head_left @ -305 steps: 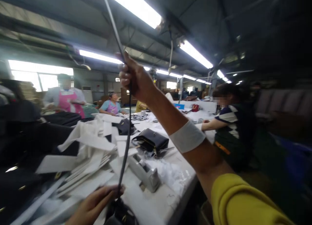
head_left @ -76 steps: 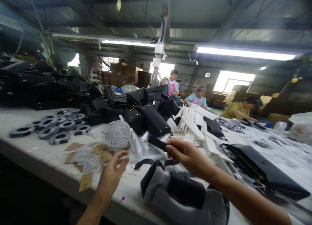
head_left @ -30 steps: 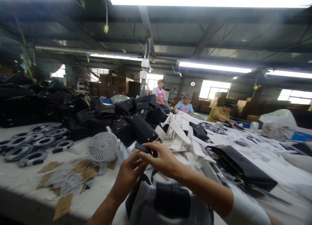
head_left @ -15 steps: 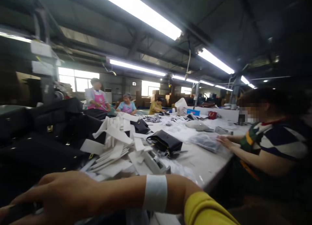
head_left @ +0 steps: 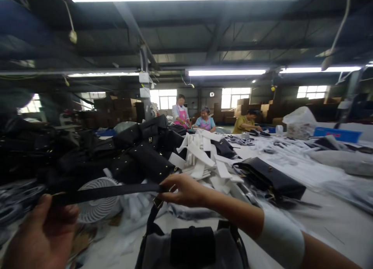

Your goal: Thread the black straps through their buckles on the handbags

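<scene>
A long black strap point(head_left: 116, 190) stretches almost level between my two hands. My left hand point(head_left: 43, 234), at the lower left, pinches its left end between thumb and fingers. My right hand point(head_left: 183, 189) is closed on the strap's other end, just above a small metal buckle. Below it, a black and grey handbag point(head_left: 192, 245) stands at the table's near edge, its dark flap facing me and its lower part cut off by the frame. Behind the strap is a white round fan point(head_left: 97, 199), partly covered by it.
Black bags point(head_left: 151, 160) lie heaped at the left. White padding strips point(head_left: 201, 152) are piled in the middle, with another black handbag point(head_left: 271, 179) to their right. Farther back are a blue box point(head_left: 338, 135), a plastic bag point(head_left: 300, 121) and several co-workers point(head_left: 246, 123).
My view has swung left, and the co-worker at the right is out of frame. My right hand, earlier at the lower left, now appears mid-frame; my left hand and the handbag have come into view.
</scene>
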{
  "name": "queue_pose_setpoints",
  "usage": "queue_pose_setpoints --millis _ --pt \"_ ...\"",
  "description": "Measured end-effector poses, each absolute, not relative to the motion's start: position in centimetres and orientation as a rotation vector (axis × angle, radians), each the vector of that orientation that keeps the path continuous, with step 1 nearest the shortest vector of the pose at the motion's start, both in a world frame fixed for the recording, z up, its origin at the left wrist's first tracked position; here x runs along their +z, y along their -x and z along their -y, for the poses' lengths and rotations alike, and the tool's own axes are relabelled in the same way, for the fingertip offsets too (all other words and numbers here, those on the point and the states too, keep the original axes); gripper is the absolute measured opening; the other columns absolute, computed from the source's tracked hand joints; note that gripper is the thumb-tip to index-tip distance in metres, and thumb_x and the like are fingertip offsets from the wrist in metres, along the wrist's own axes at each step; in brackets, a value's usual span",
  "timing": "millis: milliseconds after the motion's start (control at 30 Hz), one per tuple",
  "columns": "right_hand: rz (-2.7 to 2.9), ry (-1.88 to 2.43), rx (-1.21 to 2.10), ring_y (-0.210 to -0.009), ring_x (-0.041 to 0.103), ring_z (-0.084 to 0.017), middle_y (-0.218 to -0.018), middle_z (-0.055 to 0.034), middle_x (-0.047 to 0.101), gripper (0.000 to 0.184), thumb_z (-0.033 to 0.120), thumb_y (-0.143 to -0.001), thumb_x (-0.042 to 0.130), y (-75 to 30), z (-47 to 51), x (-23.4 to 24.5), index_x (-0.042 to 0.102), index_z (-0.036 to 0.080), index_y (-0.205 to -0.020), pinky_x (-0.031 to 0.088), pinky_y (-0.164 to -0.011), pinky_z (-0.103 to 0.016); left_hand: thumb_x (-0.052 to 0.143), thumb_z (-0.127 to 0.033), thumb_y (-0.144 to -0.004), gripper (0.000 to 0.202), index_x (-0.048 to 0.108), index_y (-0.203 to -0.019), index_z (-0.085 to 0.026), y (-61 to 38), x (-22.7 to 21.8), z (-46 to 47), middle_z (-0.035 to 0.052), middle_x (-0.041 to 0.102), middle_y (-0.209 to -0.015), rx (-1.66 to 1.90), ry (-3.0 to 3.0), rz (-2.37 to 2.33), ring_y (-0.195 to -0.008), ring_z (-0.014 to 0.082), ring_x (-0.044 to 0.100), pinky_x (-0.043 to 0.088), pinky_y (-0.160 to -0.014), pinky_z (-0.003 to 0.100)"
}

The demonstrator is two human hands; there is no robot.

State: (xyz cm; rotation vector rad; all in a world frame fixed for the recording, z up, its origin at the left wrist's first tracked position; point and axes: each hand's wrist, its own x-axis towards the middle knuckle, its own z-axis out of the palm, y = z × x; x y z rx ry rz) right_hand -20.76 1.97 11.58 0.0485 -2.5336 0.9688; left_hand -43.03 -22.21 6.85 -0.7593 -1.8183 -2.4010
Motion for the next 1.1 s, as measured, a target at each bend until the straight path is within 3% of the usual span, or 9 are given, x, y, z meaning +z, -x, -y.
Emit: queue_pose_setpoints --millis 67,100,167,267,400,533,700,833,1100 --pt "2.517 -0.017 1.066 -0.077 0.065 -0.015 -0.087 -0.0022 0.075 0.021 0.029 -0.084 0.072 21.0 -1.7 11.9 0.077 0.016 -0.101 0.047 -0.072 -0.022 0.059 -0.076 -0.075 0.038 0.064 -0.101 -0.049 40.0 6.8 20.6 -0.0227 0.073 -0.097 -2.765 0.686 1.536 -0.113 0.0184 0.060 0.055 -0.093 0.029" --pt "2.512 -0.008 1.089 -0.078 0.065 -0.015 -0.087 -0.0020 0.075 0.023 0.030 -0.084 0.073 21.2 -1.6 12.0 0.077 0.016 -0.102 0.047 -0.072 -0.022 0.060 -0.083 -0.066 0.057 0.063 -0.109 -0.047 38.4 6.4 19.5 -0.0186 0.071 -0.113 -2.823 0.817 1.552 -0.123 0.0214 0.056 0.054 -0.096 0.030" --pt "2.513 -0.026 1.114 -0.078 0.065 -0.016 -0.087 -0.0022 0.075 0.026 0.032 -0.083 0.074 21.5 -1.3 12.3 0.077 0.017 -0.104 0.047 -0.071 -0.022 0.077 -0.072 -0.060 0.075 0.059 -0.123 -0.036 35.4 5.1 17.2 -0.0015 0.068 -0.126 -2.738 1.046 1.787 -0.122 0.0306 0.058 0.056 -0.094 0.038" --pt "2.508 -0.043 1.072 -0.080 0.067 -0.016 -0.089 -0.0033 0.075 0.026 0.033 -0.085 0.072 21.8 -0.8 12.6 0.077 0.017 -0.105 0.048 -0.072 -0.023 0.080 -0.062 -0.065 0.069 0.063 -0.118 -0.023 32.6 3.3 14.2 0.0086 0.073 -0.110 -2.586 1.233 2.100 -0.108 0.0304 0.066 0.053 -0.095 0.039" --pt "2.332 0.030 0.967 -0.085 0.064 -0.017 -0.093 -0.0057 0.070 0.019 0.031 -0.086 0.068 21.7 -0.6 12.5 0.078 0.018 -0.097 0.048 -0.068 -0.023 0.075 -0.064 -0.070 0.061 0.069 -0.113 -0.020 31.6 3.8 12.9 0.0043 0.072 -0.092 -2.575 1.119 2.180 -0.083 0.0217 0.064 0.052 -0.079 0.031" --pt "2.150 0.202 1.331 -0.069 0.061 -0.016 -0.073 -0.0029 0.065 0.030 0.042 -0.087 0.065 21.0 -1.0 11.6 0.077 0.015 -0.092 0.049 -0.065 -0.026 0.073 -0.057 -0.076 0.050 0.070 -0.112 -0.022 31.5 5.2 13.4 0.0015 0.068 -0.090 -2.603 1.273 2.212 -0.081 0.0170 0.054 0.043 -0.072 0.024" --pt "1.677 0.330 1.981 -0.083 0.069 -0.018 -0.090 -0.0073 0.073 0.042 0.044 -0.076 0.079 19.4 -1.4 9.3 0.071 0.013 -0.103 0.053 -0.085 -0.032 0.069 -0.056 -0.076 0.045 0.070 -0.104 -0.022 31.8 4.7 13.0 -0.0015 0.060 -0.079 -2.585 1.371 2.241 -0.075 0.0160 0.048 0.038 -0.070 0.026" --pt "1.374 0.395 2.108 -0.087 0.071 -0.019 -0.097 -0.0099 0.075 0.044 0.041 -0.073 0.084 18.1 -1.4 7.7 0.069 0.014 -0.105 0.056 -0.080 -0.030 0.068 -0.055 -0.076 0.042 0.068 -0.100 -0.021 31.9 4.1 12.6 0.0004 0.064 -0.084 -2.463 1.479 2.281 -0.081 0.0195 0.053 0.038 -0.073 0.028" --pt "1.164 0.374 2.160 -0.086 0.071 -0.017 -0.099 -0.0058 0.074 0.037 0.036 -0.073 0.086 16.7 -2.0 6.4 0.070 0.017 -0.101 0.058 -0.075 -0.027 0.064 -0.053 -0.080 0.038 0.064 -0.098 -0.019 31.7 3.8 12.7 0.0002 0.059 -0.082 -2.279 1.698 2.294 -0.078 0.0201 0.052 0.037 -0.070 0.029"
